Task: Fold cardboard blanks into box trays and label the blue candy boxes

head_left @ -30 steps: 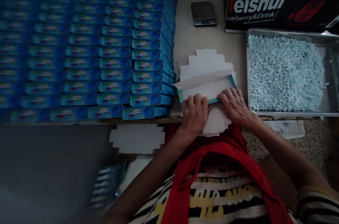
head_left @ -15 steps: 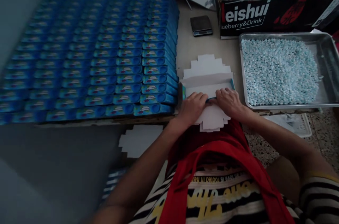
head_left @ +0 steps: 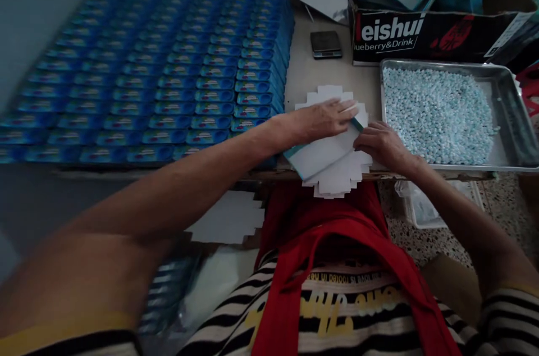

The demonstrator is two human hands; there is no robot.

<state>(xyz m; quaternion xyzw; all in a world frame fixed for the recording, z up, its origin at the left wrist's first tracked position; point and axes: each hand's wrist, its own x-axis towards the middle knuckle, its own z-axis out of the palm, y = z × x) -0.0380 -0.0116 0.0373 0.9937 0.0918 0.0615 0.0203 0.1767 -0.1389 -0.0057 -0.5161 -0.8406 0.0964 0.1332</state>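
Observation:
A partly folded cardboard box (head_left: 324, 155) with a white inside and blue-green edges lies turned at an angle in front of me. It rests on a stack of flat white box blanks (head_left: 334, 185) with stepped edges. My left hand (head_left: 334, 119) reaches across its far side, fingers closed at the upper right corner by a blue-green flap. At the box's right end my right hand (head_left: 381, 142) grips the edge between thumb and fingers. The fingertips of both hands are partly hidden.
Rows of filled-looking blue cartons (head_left: 177, 81) cover the table's left side. To the right stands a metal tray (head_left: 507, 114) of pale blue candies (head_left: 438, 114). Behind are a small dark scale (head_left: 325, 44) and a black cardboard box (head_left: 421, 36). More white blanks (head_left: 227, 217) lie below the table edge.
The box has turned from square-on to slanted, its left end nearer me. My left hand has moved from the near edge to the far right corner; my right hand has shifted to the right end.

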